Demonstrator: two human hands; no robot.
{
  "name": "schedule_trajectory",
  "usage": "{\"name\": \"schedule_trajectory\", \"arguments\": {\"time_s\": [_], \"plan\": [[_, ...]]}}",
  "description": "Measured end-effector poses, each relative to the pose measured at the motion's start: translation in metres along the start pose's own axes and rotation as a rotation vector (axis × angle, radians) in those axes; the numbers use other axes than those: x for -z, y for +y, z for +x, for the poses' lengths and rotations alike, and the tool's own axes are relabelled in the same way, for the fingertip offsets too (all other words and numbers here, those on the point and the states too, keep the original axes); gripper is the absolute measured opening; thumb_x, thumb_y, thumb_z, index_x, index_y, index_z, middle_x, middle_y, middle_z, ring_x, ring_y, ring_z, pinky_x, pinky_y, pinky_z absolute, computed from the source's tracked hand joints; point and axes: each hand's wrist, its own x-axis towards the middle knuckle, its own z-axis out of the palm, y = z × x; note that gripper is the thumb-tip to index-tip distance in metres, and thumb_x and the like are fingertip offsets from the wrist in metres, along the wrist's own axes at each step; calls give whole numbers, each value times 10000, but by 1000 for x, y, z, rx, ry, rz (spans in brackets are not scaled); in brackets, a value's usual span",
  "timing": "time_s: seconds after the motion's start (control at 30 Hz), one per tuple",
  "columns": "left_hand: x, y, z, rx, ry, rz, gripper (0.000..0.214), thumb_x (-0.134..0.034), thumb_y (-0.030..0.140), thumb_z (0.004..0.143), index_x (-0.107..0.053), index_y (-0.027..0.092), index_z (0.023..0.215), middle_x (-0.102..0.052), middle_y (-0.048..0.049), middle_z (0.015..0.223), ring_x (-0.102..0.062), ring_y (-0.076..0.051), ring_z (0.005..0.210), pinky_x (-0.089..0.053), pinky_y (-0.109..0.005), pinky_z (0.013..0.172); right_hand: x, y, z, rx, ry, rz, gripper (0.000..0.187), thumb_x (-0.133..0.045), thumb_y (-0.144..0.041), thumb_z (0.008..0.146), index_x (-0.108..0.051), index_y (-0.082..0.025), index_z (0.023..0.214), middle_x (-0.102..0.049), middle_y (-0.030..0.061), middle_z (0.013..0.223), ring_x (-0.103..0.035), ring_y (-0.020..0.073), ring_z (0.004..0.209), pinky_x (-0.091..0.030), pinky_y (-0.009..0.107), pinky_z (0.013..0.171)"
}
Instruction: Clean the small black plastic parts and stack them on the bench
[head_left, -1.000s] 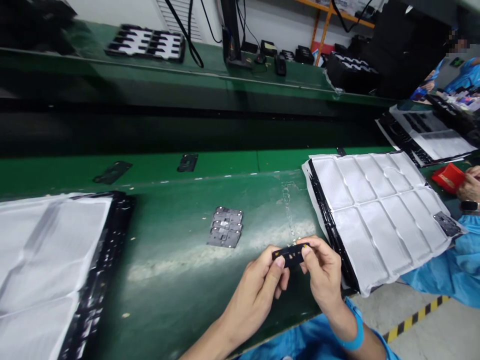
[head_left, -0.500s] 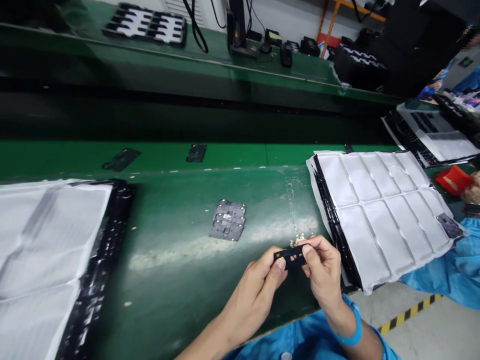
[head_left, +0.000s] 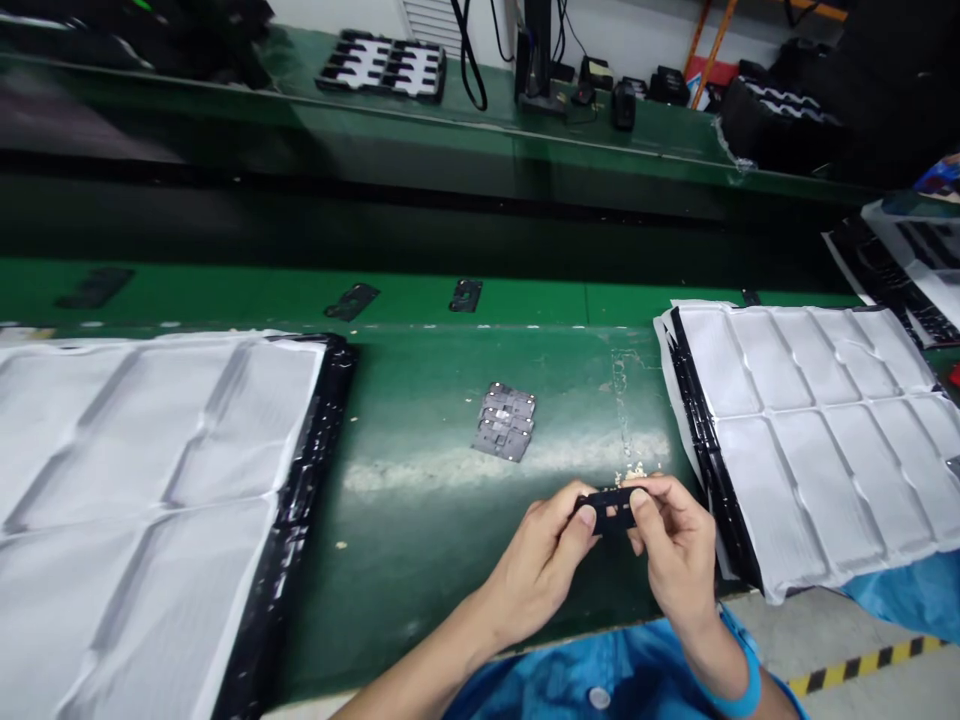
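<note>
A small flat black plastic part (head_left: 616,510) with cut-out openings is held above the green table edge. My left hand (head_left: 541,552) pinches its left end between thumb and fingers. At the other end, my right hand (head_left: 675,540) grips it with the thumb on top. Just beyond the fingers lies a little heap of tiny pale bits (head_left: 634,470). Left of that, a row of overlapping dark grey plates (head_left: 505,422) rests on the table. What the part's underside looks like is hidden.
Stacked black trays under a white sheet (head_left: 142,450) stand on the left; another covered stack (head_left: 817,420) is on the right. Several black parts, one a plate (head_left: 466,295), lie on the bright green strip behind. A shelf (head_left: 300,100) runs across the back, holding a tray (head_left: 382,65).
The whole view has swung left, so the table's things appear further right. Both hands keep hold of the black part, which looks slightly turned. Another black part shows at far left.
</note>
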Motion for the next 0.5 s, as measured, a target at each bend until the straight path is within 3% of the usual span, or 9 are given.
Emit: {"name": "schedule_trajectory", "arguments": {"time_s": [0.1,0.37,0.5], "plan": [[1,3,-1,7,-9,-21,346,-388,408,1100,-578,193,905,-525,32,709,-450,-125,584,-361,-245,564,0,-1,-1,23,7,-12,297,-679,-452,1011,-752,-175,934,-575,-28,606,-508,109,458,-423,217,432],[-1,1,1,74,21,-67,394,-357,453,1090,-502,213,814,-457,60,629,-403,-127,553,-334,-254,554,2,1,-4,147,3,-89,164,-642,-297,1037,-771,-208,989,-676,13,810,-543,103,530,-447,215,486],[-2,-1,1,94,24,-96,392,-368,457,1077,-478,218,787,-459,57,628,-396,-125,549,-323,-257,548,2,4,-6,151,5,-101,154,-635,-290,1041,-766,-215,1011,-670,8,800,-548,111,537,-451,220,491]]}}
